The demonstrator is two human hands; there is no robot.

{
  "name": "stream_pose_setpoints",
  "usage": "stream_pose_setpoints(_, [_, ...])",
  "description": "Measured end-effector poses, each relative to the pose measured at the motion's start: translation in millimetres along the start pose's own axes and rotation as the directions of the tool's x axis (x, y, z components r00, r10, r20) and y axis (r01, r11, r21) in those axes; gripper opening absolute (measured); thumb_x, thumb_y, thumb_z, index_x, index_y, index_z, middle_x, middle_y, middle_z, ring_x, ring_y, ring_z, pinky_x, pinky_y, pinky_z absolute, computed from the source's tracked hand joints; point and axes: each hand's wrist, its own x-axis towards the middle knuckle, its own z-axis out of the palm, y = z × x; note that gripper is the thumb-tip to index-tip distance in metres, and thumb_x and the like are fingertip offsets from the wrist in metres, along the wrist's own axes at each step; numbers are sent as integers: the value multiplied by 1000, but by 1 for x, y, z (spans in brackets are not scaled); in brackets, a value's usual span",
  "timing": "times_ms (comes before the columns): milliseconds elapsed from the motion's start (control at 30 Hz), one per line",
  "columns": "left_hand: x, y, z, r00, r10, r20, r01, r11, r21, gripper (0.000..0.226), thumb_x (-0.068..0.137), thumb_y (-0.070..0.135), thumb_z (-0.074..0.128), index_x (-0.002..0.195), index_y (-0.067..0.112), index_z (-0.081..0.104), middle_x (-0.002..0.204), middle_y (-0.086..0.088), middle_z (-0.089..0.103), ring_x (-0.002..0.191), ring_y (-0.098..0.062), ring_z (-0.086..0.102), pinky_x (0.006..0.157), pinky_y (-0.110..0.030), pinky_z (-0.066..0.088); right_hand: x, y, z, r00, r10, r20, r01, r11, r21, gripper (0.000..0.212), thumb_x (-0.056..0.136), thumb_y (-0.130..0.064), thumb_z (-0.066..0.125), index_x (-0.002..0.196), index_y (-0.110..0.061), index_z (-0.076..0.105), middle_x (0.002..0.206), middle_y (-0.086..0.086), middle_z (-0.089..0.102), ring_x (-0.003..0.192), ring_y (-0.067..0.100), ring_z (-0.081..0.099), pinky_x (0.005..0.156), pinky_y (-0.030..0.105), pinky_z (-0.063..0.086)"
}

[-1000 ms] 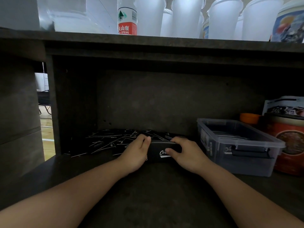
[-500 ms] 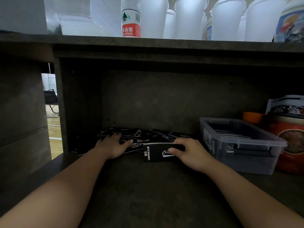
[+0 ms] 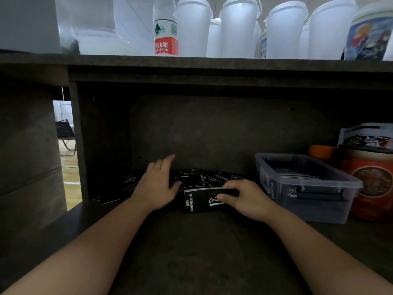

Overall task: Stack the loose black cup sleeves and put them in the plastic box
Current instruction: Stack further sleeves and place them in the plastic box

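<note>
Dark, mottled, stone-look board makes up the shelf (image 3: 191, 248) and the wall behind it, matte and faintly speckled. On it, near the middle, the right hand (image 3: 244, 199) grips a stack (image 3: 204, 200) of flat black card sleeves stood on edge — thumb pressed on the printed front face, fingers curled over the pale, layered top edge. White lettering on that face reads "CAMPING CLUB" beside a script logo. The left hand (image 3: 157, 186) is just left of the stack, fingers straight and spread, holding nothing; it reaches over the loose sleeves (image 3: 204, 178), and whether the palm touches them cannot be told. Those sleeves lie scattered flat and overlapping at the back of the shelf, thin black pieces with white print and pale edges, spreading from the left corner to behind the stack. To the right, apart from the stack, sits the box (image 3: 306, 188) — clear, slightly frosted plastic, rectangular with rounded corners, a rolled rim and a dark latch on its near wall; flat dark sleeves show through it. Beyond it stand a round red tin (image 3: 372, 184) with an ornate seal, an orange lid (image 3: 321, 151) and a printed bag (image 3: 365, 136). On the top board stand a water bottle (image 3: 165, 37) with a red-and-white label and a row of frosted white cups (image 3: 238, 28).
</note>
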Motion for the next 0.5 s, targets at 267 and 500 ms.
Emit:
stream_pose_setpoints(267, [0, -18, -5, 945, -67, 319, 50, 997, 62, 65, 88, 58, 56, 143, 24, 45, 146, 1, 47, 134, -17, 41, 110, -29, 32, 1, 1, 0, 1000, 9, 1, -9, 1000, -13, 14, 88, -37, 67, 95, -25, 71, 97, -9, 68, 95, 1, 60, 86, 23, 46])
stream_pose_setpoints(500, [-2, -25, -20, 953, -22, 302, 88, 975, -205, 46, 85, 42, 69, 128, 25, 62, 131, 5, 61, 119, -8, 56, 104, -22, 39, 0, 2, 0, 1000, 6, -10, -6, 1000, -12, 17, 87, -38, 69, 97, -25, 72, 99, -12, 68, 97, 1, 59, 87, 23, 46])
